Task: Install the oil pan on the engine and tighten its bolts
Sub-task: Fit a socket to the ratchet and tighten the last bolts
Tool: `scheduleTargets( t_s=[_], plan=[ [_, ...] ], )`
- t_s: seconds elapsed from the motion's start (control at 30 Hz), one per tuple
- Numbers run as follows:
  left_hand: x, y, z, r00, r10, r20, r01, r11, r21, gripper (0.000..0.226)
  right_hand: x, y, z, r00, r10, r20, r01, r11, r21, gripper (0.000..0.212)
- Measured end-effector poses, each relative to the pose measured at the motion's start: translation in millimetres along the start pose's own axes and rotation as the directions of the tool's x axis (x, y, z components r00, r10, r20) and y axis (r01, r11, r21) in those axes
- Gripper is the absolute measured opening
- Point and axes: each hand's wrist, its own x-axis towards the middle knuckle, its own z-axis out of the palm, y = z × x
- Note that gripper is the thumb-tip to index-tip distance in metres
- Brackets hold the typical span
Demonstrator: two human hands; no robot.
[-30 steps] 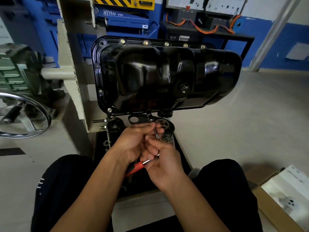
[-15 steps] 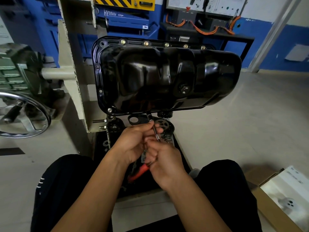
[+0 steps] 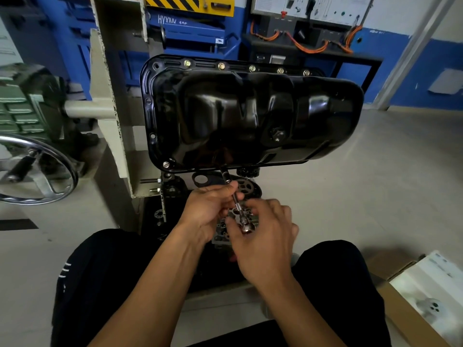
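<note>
Unmoved at centre frame: the oil pan (image 3: 250, 116). Just below it, shifted up and to the right since a second ago: the right hand (image 3: 265, 236), fingers now curled about the shiny lower end of the socket bar (image 3: 236, 204), red handle gone from sight. Pinching the bar higher up: the left hand (image 3: 208, 209). Probably mid-tightening at the pan's lower edge. Glossy black, deep-bodied; five brass bolts (image 3: 252, 68) across the top rim, one more at lower left.

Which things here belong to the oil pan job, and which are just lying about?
Job: oil pan, rim bolts, wrench held by left hand and right hand.
Lying about: cardboard box, handwheel, orange cables.
</note>
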Motion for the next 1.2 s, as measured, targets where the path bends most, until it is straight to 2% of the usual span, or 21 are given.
scheduleTargets(
  t_s=[0.07, 0.1, 0.23, 0.3, 0.37, 0.47, 0.53, 0.63, 0.73, 0.8, 0.9, 1.03, 1.13, 1.2],
  plan=[
    [-0.6, -0.3, 1.0, 1.000, -0.010, -0.018, 0.010, 1.000, -0.006, 0.012, -8.8, 7.8, -3.7, 1.000, 0.029, 0.008, -0.030, 0.992, 0.120, 0.045],
    [-0.8, -0.4, 1.2, 1.000, -0.012, -0.025, 0.012, 1.000, -0.014, 0.011, -12.8, 9.9, -5.5, 0.998, 0.057, 0.030, -0.062, 0.980, 0.190, 0.045],
    [-3.0, -0.8, 3.3, 0.999, -0.011, -0.046, 0.008, 0.998, -0.067, 0.013, -24.6, 15.8, -3.6, 0.989, 0.054, 0.138, -0.108, 0.902, 0.418, 0.017],
    [-3.8, -0.1, 3.8, 0.999, -0.011, -0.046, 0.006, 0.996, -0.088, 0.013, -27.6, 16.7, 0.2, 0.990, 0.042, 0.135, -0.096, 0.904, 0.417, 0.017],
    [-3.6, 0.3, 3.8, 0.999, -0.007, -0.047, 0.002, 0.995, -0.101, 0.014, -26.7, 21.1, 2.8, 0.997, 0.002, 0.078, -0.028, 0.943, 0.331, 0.003],
    [-2.9, 0.2, 6.2, 0.999, -0.005, -0.041, 0.001, 0.994, -0.105, 0.016, -23.2, 26.7, 0.9, 0.997, -0.021, -0.074, 0.035, 0.979, 0.202, 0.030],
    [-1.7, -0.9, 9.6, 0.999, -0.010, -0.035, 0.006, 0.994, -0.111, 0.016, -22.9, 28.3, -1.0, 0.990, -0.006, -0.143, 0.034, 0.980, 0.195, 0.034],
    [0.2, -2.6, 13.1, 0.999, -0.013, -0.032, 0.009, 0.993, -0.122, 0.015, -25.3, 27.0, 0.9, 0.992, 0.041, -0.123, -0.012, 0.974, 0.227, 0.036],
    [0.5, -3.3, 12.6, 1.000, -0.023, -0.018, 0.020, 0.989, -0.150, 0.016, -26.2, 22.1, 2.4, 0.995, 0.093, -0.022, -0.080, 0.939, 0.333, 0.020],
    [0.1, -1.6, 9.6, 0.999, -0.047, 0.010, 0.048, 0.986, -0.160, 0.015, -26.4, 12.7, 3.4, 0.987, 0.149, 0.051, -0.155, 0.860, 0.486, 0.024],
    [-0.3, 3.5, 3.0, 0.990, -0.090, 0.111, 0.106, 0.982, -0.153, 0.013, -23.8, -4.0, 2.9, 0.944, 0.257, 0.209, -0.327, 0.623, 0.711, 0.037],
    [-3.4, 6.5, -4.7, 0.973, -0.111, 0.204, 0.133, 0.986, -0.100, 0.017, -18.9, -14.7, -1.4, 0.849, 0.319, 0.422, -0.518, 0.345, 0.782, 0.037],
    [-6.4, 7.0, -3.3, 0.977, -0.087, 0.196, 0.107, 0.990, -0.092, 0.015, -18.5, -16.1, -2.7, 0.842, 0.257, 0.474, -0.533, 0.255, 0.807, 0.025],
    [-8.0, 8.4, -2.5, 0.981, -0.091, 0.174, 0.113, 0.986, -0.122, 0.012, -20.3, -15.1, -3.2, 0.881, 0.167, 0.443, -0.473, 0.275, 0.837, 0.011]
  ],
)
